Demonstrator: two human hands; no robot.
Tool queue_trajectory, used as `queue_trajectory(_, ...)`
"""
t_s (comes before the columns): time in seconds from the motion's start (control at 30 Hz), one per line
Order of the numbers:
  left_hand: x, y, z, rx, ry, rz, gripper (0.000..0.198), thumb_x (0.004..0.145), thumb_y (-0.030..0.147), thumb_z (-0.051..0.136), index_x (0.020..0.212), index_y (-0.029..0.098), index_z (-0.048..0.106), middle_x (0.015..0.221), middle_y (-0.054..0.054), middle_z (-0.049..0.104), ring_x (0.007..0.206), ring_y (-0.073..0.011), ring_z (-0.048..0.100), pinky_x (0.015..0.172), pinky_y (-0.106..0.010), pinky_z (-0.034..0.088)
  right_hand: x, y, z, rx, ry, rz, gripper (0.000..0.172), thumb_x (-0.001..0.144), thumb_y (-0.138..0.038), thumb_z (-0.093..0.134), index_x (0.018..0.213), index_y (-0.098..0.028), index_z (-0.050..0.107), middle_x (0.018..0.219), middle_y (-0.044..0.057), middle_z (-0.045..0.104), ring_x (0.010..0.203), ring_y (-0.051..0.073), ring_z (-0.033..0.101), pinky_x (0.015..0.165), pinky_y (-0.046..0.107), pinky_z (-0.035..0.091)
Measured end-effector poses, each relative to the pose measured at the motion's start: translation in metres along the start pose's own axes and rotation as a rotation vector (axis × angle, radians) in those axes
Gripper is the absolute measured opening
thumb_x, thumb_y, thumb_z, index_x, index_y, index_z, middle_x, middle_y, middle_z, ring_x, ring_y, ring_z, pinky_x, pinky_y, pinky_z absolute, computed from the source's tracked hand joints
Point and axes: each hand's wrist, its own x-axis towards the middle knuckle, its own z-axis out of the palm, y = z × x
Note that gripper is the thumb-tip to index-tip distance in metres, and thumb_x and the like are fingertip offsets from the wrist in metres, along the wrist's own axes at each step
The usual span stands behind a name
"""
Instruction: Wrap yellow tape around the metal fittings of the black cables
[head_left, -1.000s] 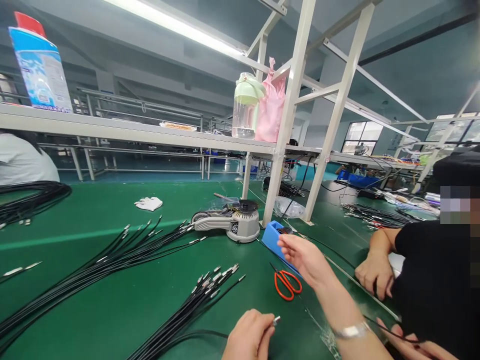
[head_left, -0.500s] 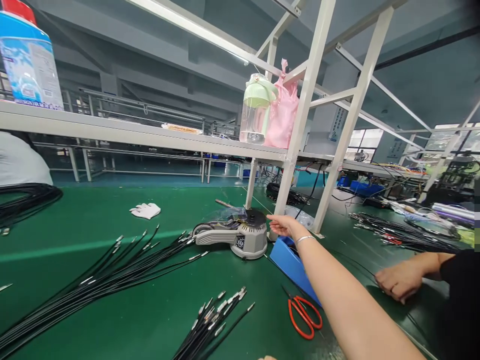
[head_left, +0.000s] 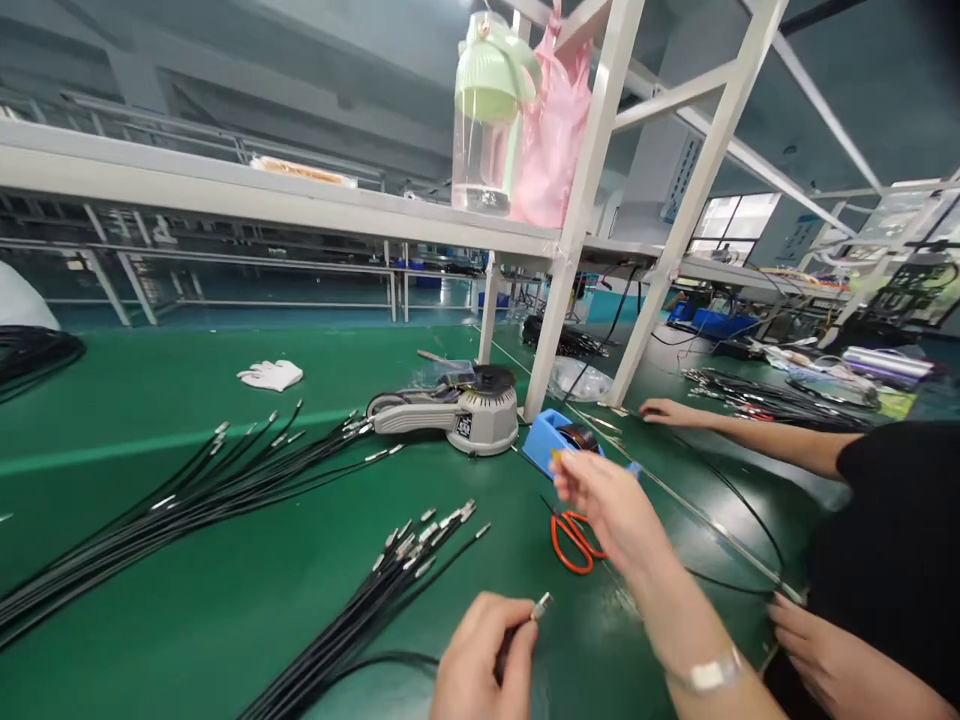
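My left hand (head_left: 480,660) is low in the middle, closed around a black cable whose metal tip (head_left: 541,604) sticks out past the fingers. My right hand (head_left: 611,510) is raised above the orange-handled scissors (head_left: 574,541). Its fingertips pinch a small yellowish piece of tape (head_left: 556,459); the hand is slightly blurred. Just behind it sits a blue tape holder (head_left: 547,437), and left of that a grey automatic tape dispenser (head_left: 469,414). A short bundle of black cables with metal ends (head_left: 390,580) lies left of my left hand.
A long fan of black cables (head_left: 187,490) spreads over the green table (head_left: 150,400). A white glove (head_left: 270,375) lies further back. A co-worker in black at the right has one hand (head_left: 667,411) on a cable and another (head_left: 817,650) near the front edge. White frame posts (head_left: 570,250) stand behind the dispenser.
My right hand reached out to the tape dispenser, then drew back toward me with a bit of tape. My left hand with the cable came back into view. The co-worker's hand moved forward.
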Motion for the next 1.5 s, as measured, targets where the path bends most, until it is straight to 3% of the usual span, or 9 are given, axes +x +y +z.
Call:
queue_trajectory(0.13, 0.002, 0.015, -0.007, -0.077, -0.053, -0.146, 0.02, 0.083, 0.036, 0.052, 0.085, 0.021, 0.065, 0.085, -0.003, 0.065, 0.079, -0.014, 0.061, 0.071, -0.021, 0.049, -0.105, 0.06, -0.019, 0.079, 0.118, 0.061, 0.041, 0.067, -0.05, 0.071, 0.086, -0.014, 0.071, 0.094, 0.013, 0.067, 0.083, 0.021, 0.062, 0.072, 0.03, 0.051)
queue_trajectory(0.2, 0.001, 0.021, -0.008, -0.105, -0.017, -0.235, 0.022, 0.08, 0.038, 0.054, 0.09, 0.02, 0.064, 0.088, -0.003, 0.065, 0.08, -0.0147, 0.061, 0.073, -0.023, 0.05, -0.132, 0.082, -0.019, 0.089, 0.165, 0.085, 0.047, 0.065, -0.054, 0.071, 0.09, -0.014, 0.072, 0.097, 0.015, 0.068, 0.088, 0.026, 0.063, 0.075, 0.034, 0.052)
queue_trajectory(0.3, -0.001, 0.031, -0.008, -0.103, 0.014, -0.273, 0.026, 0.078, 0.041, 0.057, 0.09, 0.019, 0.063, 0.086, -0.002, 0.065, 0.075, -0.0147, 0.061, 0.072, -0.024, 0.05, -0.15, 0.091, -0.01, 0.157, 0.211, 0.071, 0.049, 0.064, -0.054, 0.071, 0.094, -0.015, 0.072, 0.1, 0.015, 0.068, 0.093, 0.027, 0.063, 0.079, 0.035, 0.051)
queue_trajectory(0.43, -0.003, 0.04, -0.011, -0.054, 0.017, -0.165, 0.021, 0.079, 0.04, 0.057, 0.081, 0.021, 0.063, 0.082, 0.001, 0.065, 0.075, -0.0127, 0.061, 0.071, -0.021, 0.049, -0.158, 0.078, 0.001, 0.252, 0.225, 0.022, 0.048, 0.061, -0.052, 0.075, 0.092, -0.016, 0.073, 0.1, 0.014, 0.068, 0.095, 0.026, 0.064, 0.078, 0.031, 0.052)
queue_trajectory(0.67, -0.012, 0.042, -0.015, -0.052, 0.065, -0.095, 0.017, 0.081, 0.038, 0.057, 0.081, 0.022, 0.063, 0.079, 0.003, 0.066, 0.073, -0.0092, 0.062, 0.068, -0.015, 0.05, -0.167, 0.064, 0.006, 0.23, 0.216, -0.027, 0.045, 0.063, -0.051, 0.074, 0.094, -0.018, 0.073, 0.098, 0.013, 0.069, 0.095, 0.026, 0.064, 0.08, 0.032, 0.054)
queue_trajectory(0.87, -0.019, 0.037, -0.016, 0.016, 0.077, 0.145, 0.007, 0.085, 0.023, 0.054, 0.084, 0.023, 0.061, 0.079, 0.005, 0.065, 0.071, -0.0049, 0.061, 0.066, -0.01, 0.048, -0.17, 0.058, 0.012, 0.123, 0.164, -0.038, 0.043, 0.064, -0.053, 0.072, 0.091, -0.021, 0.074, 0.103, 0.012, 0.068, 0.097, 0.026, 0.063, 0.081, 0.032, 0.054)
queue_trajectory(1.13, -0.021, 0.036, -0.019, 0.094, 0.102, 0.418, 0.018, 0.084, 0.007, 0.051, 0.093, 0.021, 0.056, 0.083, 0.004, 0.062, 0.077, -0.0034, 0.058, 0.072, -0.011, 0.047, -0.172, 0.056, 0.013, 0.079, 0.132, -0.061, 0.038, 0.067, -0.052, 0.07, 0.092, -0.025, 0.074, 0.104, 0.009, 0.068, 0.096, 0.023, 0.063, 0.08, 0.027, 0.054)
queue_trajectory(1.5, -0.018, 0.038, -0.023, 0.117, 0.095, 0.557, 0.023, 0.083, 0.001, 0.047, 0.098, 0.017, 0.056, 0.09, -0.001, 0.06, 0.084, -0.0054, 0.057, 0.075, -0.014, 0.049, -0.17, 0.054, 0.018, 0.129, 0.124, -0.049, 0.038, 0.066, -0.053, 0.071, 0.091, -0.024, 0.074, 0.104, 0.009, 0.068, 0.096, 0.024, 0.063, 0.079, 0.027, 0.053)
